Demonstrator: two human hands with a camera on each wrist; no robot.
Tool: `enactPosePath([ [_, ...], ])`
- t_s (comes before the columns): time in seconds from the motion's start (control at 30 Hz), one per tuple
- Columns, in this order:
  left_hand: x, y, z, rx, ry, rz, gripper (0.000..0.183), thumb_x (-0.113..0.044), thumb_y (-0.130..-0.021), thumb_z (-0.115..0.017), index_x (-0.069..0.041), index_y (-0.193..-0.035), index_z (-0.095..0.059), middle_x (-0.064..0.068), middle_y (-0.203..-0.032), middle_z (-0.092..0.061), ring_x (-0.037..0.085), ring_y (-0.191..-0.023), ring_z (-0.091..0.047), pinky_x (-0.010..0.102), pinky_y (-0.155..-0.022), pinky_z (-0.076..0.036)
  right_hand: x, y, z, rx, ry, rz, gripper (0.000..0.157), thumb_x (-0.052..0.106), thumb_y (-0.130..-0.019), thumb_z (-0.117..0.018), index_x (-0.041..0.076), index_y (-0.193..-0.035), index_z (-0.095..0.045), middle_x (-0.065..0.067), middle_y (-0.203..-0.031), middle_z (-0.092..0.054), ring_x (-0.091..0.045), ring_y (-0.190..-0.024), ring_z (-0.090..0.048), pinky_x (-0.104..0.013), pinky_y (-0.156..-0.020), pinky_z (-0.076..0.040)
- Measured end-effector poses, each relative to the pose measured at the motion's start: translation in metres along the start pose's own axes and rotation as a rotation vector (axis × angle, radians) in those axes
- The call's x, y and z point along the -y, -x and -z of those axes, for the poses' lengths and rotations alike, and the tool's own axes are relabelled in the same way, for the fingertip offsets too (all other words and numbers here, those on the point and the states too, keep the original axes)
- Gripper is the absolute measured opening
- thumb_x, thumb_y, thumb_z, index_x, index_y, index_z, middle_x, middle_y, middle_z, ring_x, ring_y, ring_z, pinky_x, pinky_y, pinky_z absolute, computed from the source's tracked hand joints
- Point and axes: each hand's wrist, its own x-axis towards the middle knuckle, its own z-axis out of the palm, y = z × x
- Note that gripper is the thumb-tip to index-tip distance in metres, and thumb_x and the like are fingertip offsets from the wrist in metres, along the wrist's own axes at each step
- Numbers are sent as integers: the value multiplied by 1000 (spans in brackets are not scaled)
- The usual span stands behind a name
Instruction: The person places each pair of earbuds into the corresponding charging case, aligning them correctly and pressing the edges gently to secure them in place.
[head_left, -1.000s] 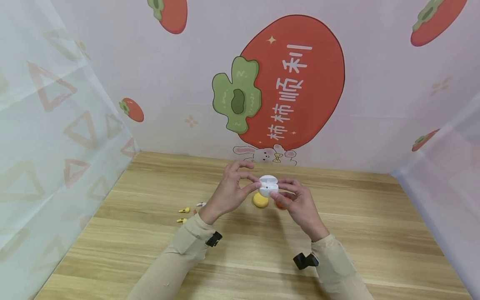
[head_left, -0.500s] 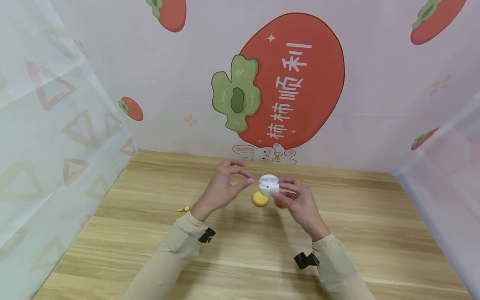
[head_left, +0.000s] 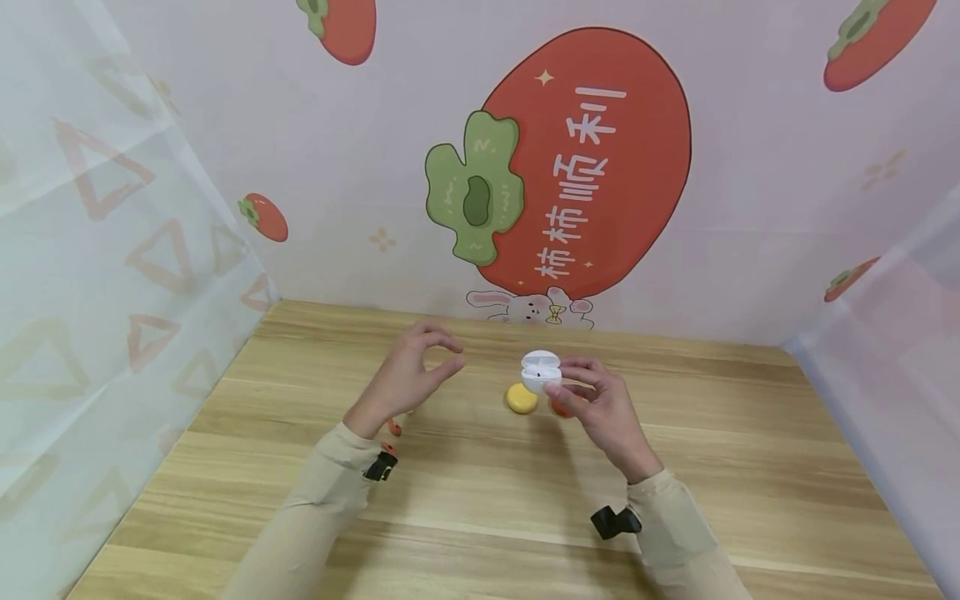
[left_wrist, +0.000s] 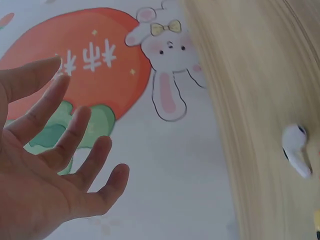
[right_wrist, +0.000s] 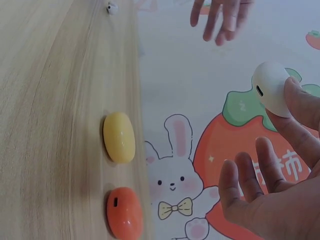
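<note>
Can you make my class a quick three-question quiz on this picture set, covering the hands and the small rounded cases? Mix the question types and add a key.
1. True or false: in the head view, the white case is open.
2. Multiple choice: what is holding that case? A) the left only; B) the right only; C) both together.
3. Fill in the blank: in the right wrist view, the yellow case lies on the table next to a case coloured ____.

Key
1. True.
2. B: the right hand holds it, while the left hand is apart from it with nothing in its fingers.
3. Orange: the orange case.
</note>
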Motion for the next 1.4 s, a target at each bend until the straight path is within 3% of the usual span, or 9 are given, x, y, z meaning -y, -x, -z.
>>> enactPosePath([
  [0.3, 23, 11, 9, 103, -191, 113, 23, -18, -91, -78, -6, -110, -75, 16, -124, -63, 37, -120, -56, 59, -100, -41, -1, 0, 1, 5, -19, 3, 28, 10, -95, -73, -6, -118, -72, -17, -128, -54, -38, -110, -64, -27, -83, -56],
  [0.5, 36, 16, 10, 185, -303, 191, 26, -18, -89, -79, -6, -112, -75, 14, -123, -67, 42, -123, -53, 67, -95, -39, -1, 1, 0, 8, -24, 7, 27, 10, -94, -73, -5, -117, -72, -17, -127, -55, -38, -108, -65, -27, -82, -57],
  [0.73, 48, 22, 7, 279, -395, 297, 29, -21, -90, -79, -6, -115, -75, 15, -127, -62, 43, -122, -49, 70, -99, -33, -2, 1, 1, 11, -35, 9, 28, 8, -94, -73, -6, -118, -72, -18, -127, -54, -41, -107, -65, -29, -81, -58],
  [1.17, 64, 29, 2, 353, -509, 322, 33, -23, -84, -85, -6, -111, -76, 14, -117, -64, 42, -112, -52, 70, -96, -34, -2, 1, 0, 9, -35, 2, 27, 8, -93, -74, -6, -116, -72, -17, -126, -55, -40, -107, -65, -27, -79, -57],
  [1.4, 65, 28, 1, 344, -499, 329, 11, -20, -82, -85, -15, -90, -79, 7, -106, -65, 39, -106, -53, 69, -96, -33, -2, 1, 0, 7, -21, 10, 28, 9, -94, -74, -6, -117, -72, -18, -126, -55, -39, -107, -65, -27, -81, -57],
])
